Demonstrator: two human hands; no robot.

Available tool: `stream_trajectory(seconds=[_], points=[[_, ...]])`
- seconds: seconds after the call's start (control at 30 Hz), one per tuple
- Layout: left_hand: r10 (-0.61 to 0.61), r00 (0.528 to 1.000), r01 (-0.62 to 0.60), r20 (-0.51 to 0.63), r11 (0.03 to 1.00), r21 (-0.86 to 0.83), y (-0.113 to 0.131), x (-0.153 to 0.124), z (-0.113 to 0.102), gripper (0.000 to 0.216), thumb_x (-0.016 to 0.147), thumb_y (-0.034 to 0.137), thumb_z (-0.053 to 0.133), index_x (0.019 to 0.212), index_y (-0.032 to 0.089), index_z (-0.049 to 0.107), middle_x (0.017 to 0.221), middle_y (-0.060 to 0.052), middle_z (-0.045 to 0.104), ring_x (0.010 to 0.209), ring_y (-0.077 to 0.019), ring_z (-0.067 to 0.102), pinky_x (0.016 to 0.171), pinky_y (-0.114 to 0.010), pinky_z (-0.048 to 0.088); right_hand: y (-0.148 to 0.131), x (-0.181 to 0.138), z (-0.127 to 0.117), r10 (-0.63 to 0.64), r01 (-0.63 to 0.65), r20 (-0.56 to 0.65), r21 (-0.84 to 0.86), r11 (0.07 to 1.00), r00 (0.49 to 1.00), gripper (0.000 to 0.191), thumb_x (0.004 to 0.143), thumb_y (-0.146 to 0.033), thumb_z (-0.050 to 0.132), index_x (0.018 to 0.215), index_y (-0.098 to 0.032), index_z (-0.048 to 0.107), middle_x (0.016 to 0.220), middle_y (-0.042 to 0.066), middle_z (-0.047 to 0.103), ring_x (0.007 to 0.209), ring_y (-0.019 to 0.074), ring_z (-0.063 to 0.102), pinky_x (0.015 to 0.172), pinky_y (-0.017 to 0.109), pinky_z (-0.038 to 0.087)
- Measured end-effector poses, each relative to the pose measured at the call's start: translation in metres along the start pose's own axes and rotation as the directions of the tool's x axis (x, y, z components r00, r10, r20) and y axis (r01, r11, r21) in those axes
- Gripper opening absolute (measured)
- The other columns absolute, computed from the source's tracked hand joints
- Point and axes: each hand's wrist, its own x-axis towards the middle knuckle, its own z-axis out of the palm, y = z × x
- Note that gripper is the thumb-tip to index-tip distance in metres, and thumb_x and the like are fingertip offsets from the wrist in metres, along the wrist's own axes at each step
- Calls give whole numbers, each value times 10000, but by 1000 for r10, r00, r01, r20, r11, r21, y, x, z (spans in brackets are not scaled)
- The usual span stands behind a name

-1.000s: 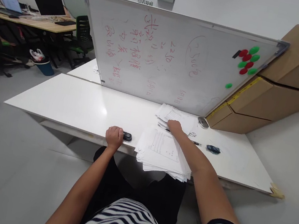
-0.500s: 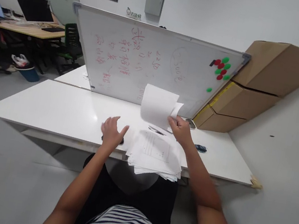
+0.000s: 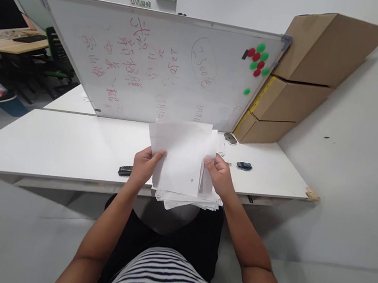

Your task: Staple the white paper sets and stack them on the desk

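Papers (image 3: 183, 160) have come over the pile (image 3: 178, 201), left hand (image 3: 144, 165) and right hand (image 3: 221, 177) pinching opposite sides; align edges gently.

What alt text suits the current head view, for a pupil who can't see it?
A person's left hand and right hand hold white sheets over a paper stack at the edge of a white desk. Beyond stand a whiteboard with red writing and three stacked cardboard boxes.

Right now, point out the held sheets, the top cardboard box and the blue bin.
Held sheets (image 3: 182, 160): head view, front sheet's middle.
Top cardboard box (image 3: 332, 52): head view, right-hand face.
Blue bin (image 3: 15, 107): head view, outer side.
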Motion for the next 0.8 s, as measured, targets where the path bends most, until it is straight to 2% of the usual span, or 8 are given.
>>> stream_trajectory(seconds=[0.13,0.3,0.53,0.7,0.8], points=[[6,1000,-7,19,999,52,-4,-1,-2,379,694,528,681,711,149,667,711,-22,660,669,-151,570,573,-250,423,2,-3,6,5,-3,-47,40,999,999,316,861,-471,556,1046,-226,635,919,14,690,858,188,626,807,311,482],[19,1000,-20,21,999,39,-3,-1,-1,417,701,560,665,777,150,696,813,-52,694,784,-194,603,677,-293,474,2,-9,7,38,-37,-88,10,999,995,316,850,-457,576,1039,-216,652,896,22,707,872,212,639,781,325,491],[-25,994,14,105,994,105,-5,-2,2,443,718,585,635,812,156,693,807,-55,692,809,-213,618,683,-307,492,5,-13,7,3,-12,-130,-68,998,991,294,844,-440,583,999,-204,665,926,33,706,925,220,631,821,332,474],[-41,981,16,191,991,132,-10,2,7,461,707,605,629,810,159,683,789,-59,688,806,-223,616,647,-302,487,9,-16,-4,22,-66,-222,-191,979,975,316,831,-483,582,913,-190,668,832,21,695,797,198,620,729,297,471],[-40,985,18,167,992,128,-19,25,18,466,706,598,631,795,142,673,804,-68,687,768,-202,605,637,-288,472,9,-28,-22,4,-109,-373,-260,959,928,314,828,-493,579,852,-187,646,761,13,673,732,183,601,661,270,448]])
